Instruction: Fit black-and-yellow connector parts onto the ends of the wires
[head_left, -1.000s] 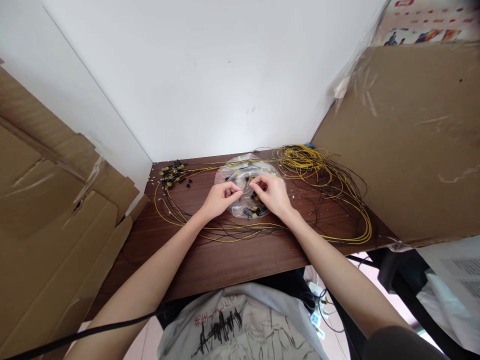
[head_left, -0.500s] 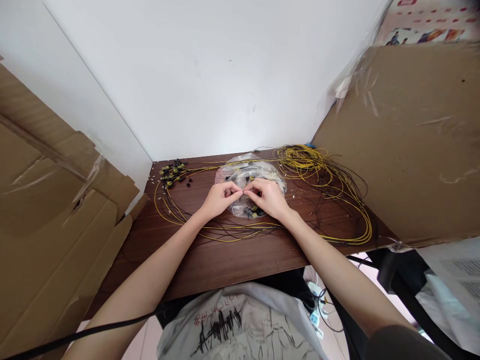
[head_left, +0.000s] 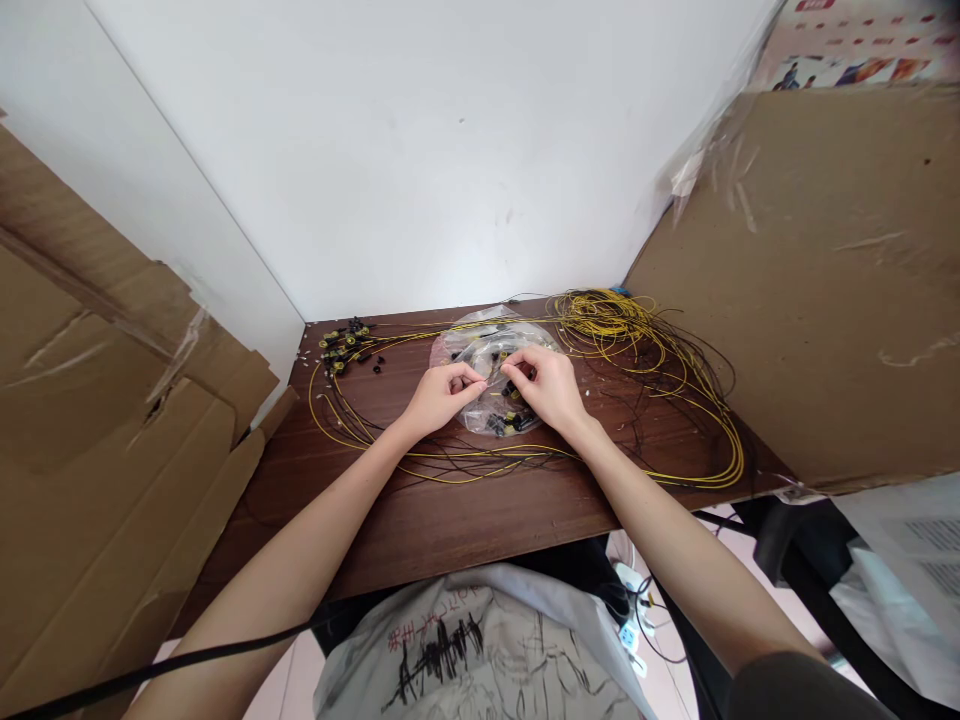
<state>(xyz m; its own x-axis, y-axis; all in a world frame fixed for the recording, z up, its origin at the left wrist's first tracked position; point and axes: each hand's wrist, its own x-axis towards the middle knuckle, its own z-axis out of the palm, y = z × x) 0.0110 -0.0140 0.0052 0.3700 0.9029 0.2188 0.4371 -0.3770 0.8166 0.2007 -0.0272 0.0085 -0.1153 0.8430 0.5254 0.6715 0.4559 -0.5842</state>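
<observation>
My left hand [head_left: 442, 396] and my right hand [head_left: 546, 384] are both pinched shut over a clear plastic bag [head_left: 480, 345] of small black and yellow parts in the middle of the brown wooden table [head_left: 465, 510]. A thin wire seems to run between the fingertips, which are a small gap apart. What each pinch holds is too small to name. Yellow and black wires [head_left: 450, 465] loop on the table around both wrists.
A coil of yellow wires [head_left: 611, 318] lies at the back right. A cluster of black and yellow connectors [head_left: 346, 348] sits at the back left. Cardboard sheets stand left [head_left: 97, 430] and right [head_left: 817, 280]. A white wall closes the back.
My fingertips came together half a second ago and have drawn a little apart again; my right hand has shifted slightly right. The bag and wires have not moved.
</observation>
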